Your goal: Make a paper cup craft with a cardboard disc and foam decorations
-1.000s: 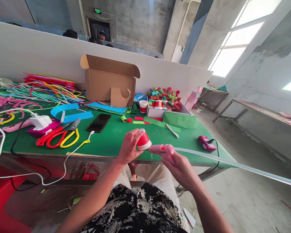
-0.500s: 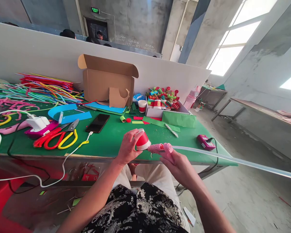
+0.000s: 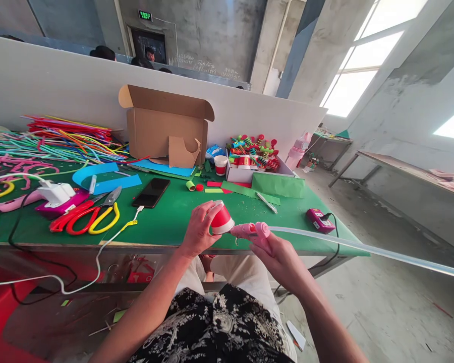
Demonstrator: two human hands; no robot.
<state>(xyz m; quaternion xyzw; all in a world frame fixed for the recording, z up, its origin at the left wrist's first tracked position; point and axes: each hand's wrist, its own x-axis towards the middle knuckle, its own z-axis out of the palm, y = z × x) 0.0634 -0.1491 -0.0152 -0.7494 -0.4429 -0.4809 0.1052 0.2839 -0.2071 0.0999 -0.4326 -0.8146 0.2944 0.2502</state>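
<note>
Above the table's near edge, my left hand is closed around a red and white paper cup, which is tilted. My right hand grips a pink hot glue gun with a long clear glue stick trailing from its back to the right. The gun's nozzle is at the cup's lower right rim; whether it touches cannot be made out. Thin strands hang below the nozzle. Part of the cup is hidden by my left fingers.
On the green table lie a phone, scissors, pliers, a white pen-like cutter and a purple power block. A cardboard box, a bundle of pipe cleaners and a box of finished crafts stand behind.
The view has shifted very slightly. Both hands, the cup and the glue gun stay in nearly the same positions.
</note>
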